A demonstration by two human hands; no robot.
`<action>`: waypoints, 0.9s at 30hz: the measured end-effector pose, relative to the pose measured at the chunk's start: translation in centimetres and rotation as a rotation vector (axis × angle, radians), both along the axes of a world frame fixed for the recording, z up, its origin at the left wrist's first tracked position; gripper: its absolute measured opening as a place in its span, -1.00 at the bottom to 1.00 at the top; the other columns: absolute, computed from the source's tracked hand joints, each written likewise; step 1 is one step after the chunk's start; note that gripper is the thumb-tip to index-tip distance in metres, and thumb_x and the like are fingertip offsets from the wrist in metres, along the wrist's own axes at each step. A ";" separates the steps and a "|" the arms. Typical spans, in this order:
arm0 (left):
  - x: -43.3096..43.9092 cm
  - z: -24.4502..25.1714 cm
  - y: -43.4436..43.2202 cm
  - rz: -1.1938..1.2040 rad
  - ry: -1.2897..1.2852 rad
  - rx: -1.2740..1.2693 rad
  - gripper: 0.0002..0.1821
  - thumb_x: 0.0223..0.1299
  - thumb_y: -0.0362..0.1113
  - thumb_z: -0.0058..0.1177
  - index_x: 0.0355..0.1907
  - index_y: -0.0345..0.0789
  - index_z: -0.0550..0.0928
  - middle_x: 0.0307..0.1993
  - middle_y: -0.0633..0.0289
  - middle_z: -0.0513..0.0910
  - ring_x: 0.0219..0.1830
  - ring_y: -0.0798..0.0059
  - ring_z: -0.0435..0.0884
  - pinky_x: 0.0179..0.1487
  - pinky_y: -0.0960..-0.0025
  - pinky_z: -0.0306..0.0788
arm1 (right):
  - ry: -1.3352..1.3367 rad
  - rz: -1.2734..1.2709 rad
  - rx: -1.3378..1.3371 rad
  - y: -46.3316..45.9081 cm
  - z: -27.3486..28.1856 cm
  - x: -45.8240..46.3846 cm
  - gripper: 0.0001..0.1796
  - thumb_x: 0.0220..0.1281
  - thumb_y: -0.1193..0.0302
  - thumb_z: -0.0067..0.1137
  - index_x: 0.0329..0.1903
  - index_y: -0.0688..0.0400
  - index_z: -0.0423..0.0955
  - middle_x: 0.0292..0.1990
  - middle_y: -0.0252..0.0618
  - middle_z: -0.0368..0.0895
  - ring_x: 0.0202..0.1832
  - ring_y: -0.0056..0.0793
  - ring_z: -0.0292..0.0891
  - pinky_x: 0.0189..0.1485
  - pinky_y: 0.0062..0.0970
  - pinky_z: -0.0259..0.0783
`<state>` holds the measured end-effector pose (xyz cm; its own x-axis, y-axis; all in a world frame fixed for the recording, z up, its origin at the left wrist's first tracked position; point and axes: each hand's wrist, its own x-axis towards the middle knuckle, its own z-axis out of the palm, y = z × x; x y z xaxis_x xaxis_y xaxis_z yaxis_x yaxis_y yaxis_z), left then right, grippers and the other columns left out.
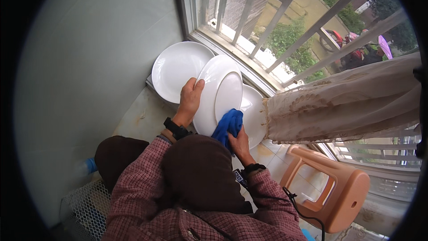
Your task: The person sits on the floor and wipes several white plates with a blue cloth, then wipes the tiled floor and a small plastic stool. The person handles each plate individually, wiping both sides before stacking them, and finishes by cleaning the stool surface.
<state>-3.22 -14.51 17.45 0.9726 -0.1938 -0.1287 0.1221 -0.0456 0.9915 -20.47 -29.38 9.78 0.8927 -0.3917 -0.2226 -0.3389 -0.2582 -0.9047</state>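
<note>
My left hand [190, 102] grips the rim of a white oval plate [219, 83], thumb on its underside, which faces up with its foot ring showing. In my right hand [240, 140] is a bunched blue cloth [230, 124], lying against the lower part of that plate. Behind it to the left, a white round plate [177, 70] lies face up near the window frame. To the right, another white plate [252, 120] is partly covered by the held plate and my right hand.
A curtain [327, 103] hangs at the right beside the barred window [284, 10]. An orange plastic stool [344, 194] lies on its side at the lower right. A pale wall [93, 57] fills the left; a white mesh basket [85, 201] stands lower left.
</note>
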 end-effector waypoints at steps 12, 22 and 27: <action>-0.2 0.3 -0.1 -0.079 0.133 -0.285 -0.57 0.45 0.09 -0.12 -0.35 -0.25 0.45 -0.44 0.45 0.33 -0.34 0.72 0.23 -0.21 0.58 0.23 | -0.422 0.076 -0.392 0.6 9.2 11.7 -0.40 -0.13 0.57 0.24 0.09 0.14 0.36 -0.10 -0.04 0.45 -0.10 0.08 0.48 -0.12 -0.16 0.44; -0.3 1.5 0.0 -0.026 0.220 -0.256 -0.79 0.21 -0.31 0.15 -0.26 -0.36 0.45 -0.29 0.27 0.52 -0.25 0.63 0.46 -0.19 0.49 0.44 | -0.094 0.059 -0.213 -2.0 -0.9 -0.1 -0.51 0.06 0.36 0.26 0.08 0.10 0.39 -0.08 -0.06 0.51 -0.06 0.06 0.51 -0.01 -0.22 0.44; -0.8 2.3 -0.3 -0.123 0.213 -0.170 -0.54 0.12 -0.33 0.22 0.04 -0.44 0.43 -0.09 0.06 0.59 -0.07 0.39 0.60 0.01 0.37 0.54 | 0.024 -0.288 -0.030 -4.5 -4.1 2.8 -0.54 0.06 0.36 0.23 0.05 0.21 0.40 -0.11 0.05 0.60 0.02 0.00 0.53 0.09 -0.21 0.40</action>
